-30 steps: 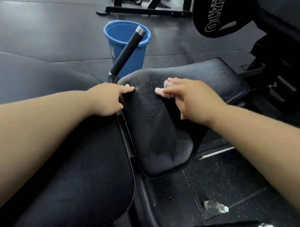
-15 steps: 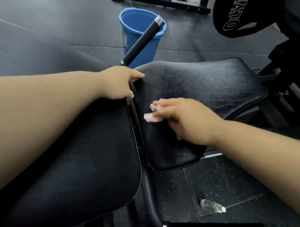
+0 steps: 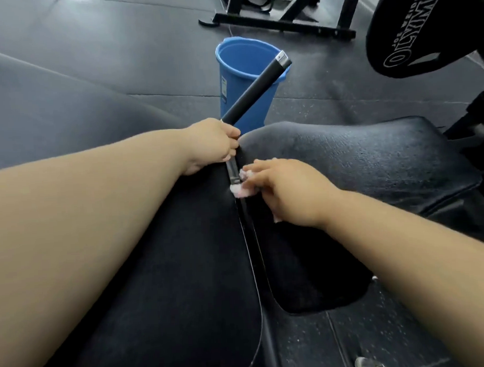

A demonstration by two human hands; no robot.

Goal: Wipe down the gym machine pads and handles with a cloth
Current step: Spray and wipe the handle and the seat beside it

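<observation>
**Centre frame, gap between the two pads: cloth at the handle stem**

Handling, my read:
- Large pad [image 3: 161, 268], lower left under the left forearm, and seat pad [image 3: 371, 162], right of centre. Both are fixed upholstery, likely firm foam under vinyl, so they should take hard wiping pressure. Nothing to grip on either, just press flat and sweep.
- Handle [image 3: 255, 91] rises from the gap toward upper centre, crossing in front of the blue bucket [image 3: 239, 71]. It's a rigid bar with a rubbery-looking sleeve, probably not slippery. Best held low, at the foot of the sleeve, which leaves the sleeve free to wipe.
- Cloth [image 3: 242, 190] is light and limp, and I can't tell if it's damp. Keep it bunched in the fingers or it will drag and fold.

Hands:
- Left hand [image 3: 214, 144] has its fingers curled round the handle at the foot of the sleeve, bracing it.
- Right hand [image 3: 287, 190] pinches the bunched cloth and presses it against the bare metal stem [image 3: 233, 172]. That spot is just below the left hand, between the pad edges.

Looks:
- Both pads are black with a textured skin. The seat pad has a dull grey sheen across its top, while the large pad is darker and even.
- The handle has a matte black sleeve, a silver end cap and a silver stem.
- The cloth is a small pink-white wad, mostly hidden under the fingers.
</observation>
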